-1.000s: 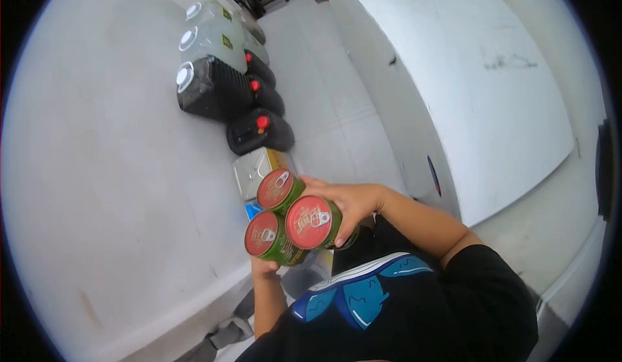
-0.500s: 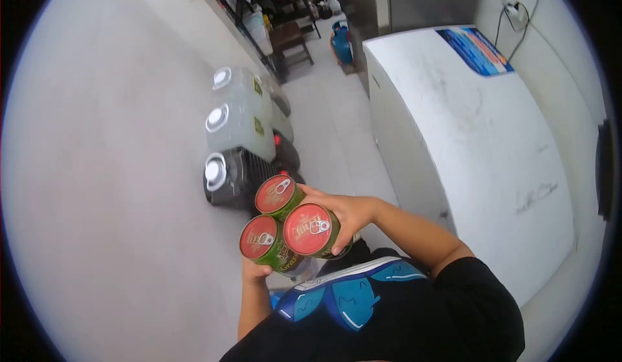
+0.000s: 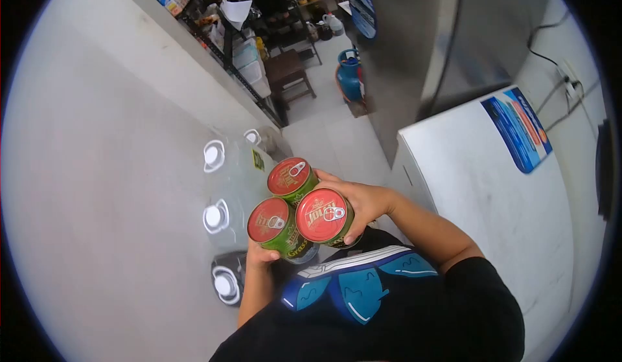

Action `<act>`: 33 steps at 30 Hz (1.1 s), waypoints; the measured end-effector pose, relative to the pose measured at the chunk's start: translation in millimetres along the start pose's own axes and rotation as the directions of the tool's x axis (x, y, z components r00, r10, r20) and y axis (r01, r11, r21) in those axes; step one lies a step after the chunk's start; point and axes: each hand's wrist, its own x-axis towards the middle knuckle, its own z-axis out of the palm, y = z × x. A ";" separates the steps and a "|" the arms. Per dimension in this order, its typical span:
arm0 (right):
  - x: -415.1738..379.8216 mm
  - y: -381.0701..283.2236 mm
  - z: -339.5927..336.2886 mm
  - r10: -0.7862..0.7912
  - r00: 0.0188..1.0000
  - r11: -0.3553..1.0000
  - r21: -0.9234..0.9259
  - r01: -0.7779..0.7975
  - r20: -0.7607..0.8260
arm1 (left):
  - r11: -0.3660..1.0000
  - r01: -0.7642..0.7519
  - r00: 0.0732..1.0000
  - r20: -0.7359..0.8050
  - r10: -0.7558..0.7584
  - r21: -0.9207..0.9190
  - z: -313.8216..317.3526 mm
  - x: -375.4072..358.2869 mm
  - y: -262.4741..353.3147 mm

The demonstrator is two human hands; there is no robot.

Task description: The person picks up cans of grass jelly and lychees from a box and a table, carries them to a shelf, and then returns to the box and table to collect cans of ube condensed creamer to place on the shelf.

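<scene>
Three green cans with red pull-tab lids are held together in front of my chest. My left hand [image 3: 260, 253] is wrapped round the left can [image 3: 282, 239], with the thumb on its side and the other fingers hidden. Gripping from the right, my right hand [image 3: 361, 201] has its thumb on the near can [image 3: 322, 216] and its fingers reaching behind toward the far can [image 3: 291, 178]. All the lids face up toward me. The lower parts of the cans are partly hidden by one another and by my hands.
Large water jugs [image 3: 228, 184] with white caps line the left wall. On the right stands a white chest freezer [image 3: 479, 213], beside a tall metal cabinet [image 3: 486, 32]. Ahead along the passage are a blue gas cylinder [image 3: 350, 77], a brown stool [image 3: 286, 70] and loaded shelves.
I have moved forward along the passage: the jugs and freezer have slid nearer and lower in view. The three cans stay in my hands.
</scene>
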 end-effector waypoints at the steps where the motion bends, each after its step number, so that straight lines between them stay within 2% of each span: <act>1: 19.0 9.5 -19.9 -0.001 1.000 1.000 0.018 0.001 0.013 | 1.000 -0.010 1.000 -0.014 0.010 -0.018 -8.4 23.2 0.9; 5: 98.9 47.1 -79.2 0.028 0.990 1.000 0.006 -0.029 0.141 | 1.000 -0.022 0.990 -0.141 0.021 -0.004 -46.5 82.2 13.7; 7: 130.6 65.4 -105.5 0.073 0.986 0.997 0.019 -0.076 0.147 | 0.996 -0.085 0.981 -0.177 0.084 0.002 -70.6 115.7 8.8; 9: 160.8 93.3 -130.5 0.120 0.981 0.992 0.029 -0.126 0.153 | 0.998 -0.067 0.977 -0.204 0.065 -0.003 -95.4 153.8 4.6; 12: 198.2 135.0 -185.2 0.107 0.985 0.994 0.009 -0.109 0.136 | 0.999 -0.030 0.981 -0.192 0.035 0.030 -126.7 228.4 2.5; 15: 243.9 168.0 -254.0 0.082 0.994 0.996 0.019 -0.084 0.077 | 0.997 -0.036 0.993 -0.112 0.043 0.065 -157.4 330.9 7.1; 17: 270.0 177.2 -306.7 0.067 0.998 0.997 0.038 -0.068 0.012 | 0.996 0.014 0.999 -0.042 -0.010 0.084 -166.2 406.7 19.8; 19: 268.6 178.2 -354.1 0.073 0.995 0.995 0.072 -0.068 -0.070 | 0.993 0.067 0.997 0.022 -0.069 0.101 -155.1 468.7 21.5; 20: 280.1 189.7 -393.7 0.088 0.986 0.992 0.101 -0.074 -0.140 | 0.986 0.075 0.990 0.107 -0.091 0.146 -157.3 533.5 26.6; 22: 280.6 203.4 -427.2 0.111 0.961 0.984 0.164 -0.070 -0.253 | 0.980 0.143 0.969 0.184 -0.167 0.136 -142.8 594.1 32.8; 25: 282.2 213.1 -493.5 0.071 0.948 0.997 0.015 -0.070 -0.311 | 0.981 0.158 0.935 0.304 -0.184 0.110 -131.6 681.4 12.7; 26: 278.4 221.2 -507.6 0.059 0.929 0.997 0.075 -0.034 -0.365 | 0.976 0.172 0.923 0.323 -0.208 0.135 -123.6 703.0 10.3; 29: 277.1 244.8 -572.9 0.024 0.911 0.999 0.032 -0.012 -0.411 | 0.973 0.181 0.888 0.400 -0.225 0.145 -114.0 780.8 -17.3; 30: 277.1 254.3 -596.3 0.041 0.916 0.999 -0.009 -0.049 -0.400 | 0.967 0.199 0.877 0.411 -0.249 0.159 -110.4 806.1 -22.7; 31: 278.9 263.1 -618.9 0.055 0.910 0.998 0.013 -0.054 -0.410 | 0.960 0.216 0.865 0.423 -0.272 0.175 -106.8 833.3 -29.5; 32: 280.9 271.6 -639.0 0.069 0.904 0.998 0.041 -0.057 -0.423 | 0.972 0.171 0.850 0.474 -0.229 0.163 -107.0 862.0 -39.7; 33: 279.0 284.1 -655.3 0.052 0.894 0.997 0.073 -0.022 -0.445 | 0.960 0.186 0.842 0.470 -0.265 0.208 -101.7 885.7 -42.2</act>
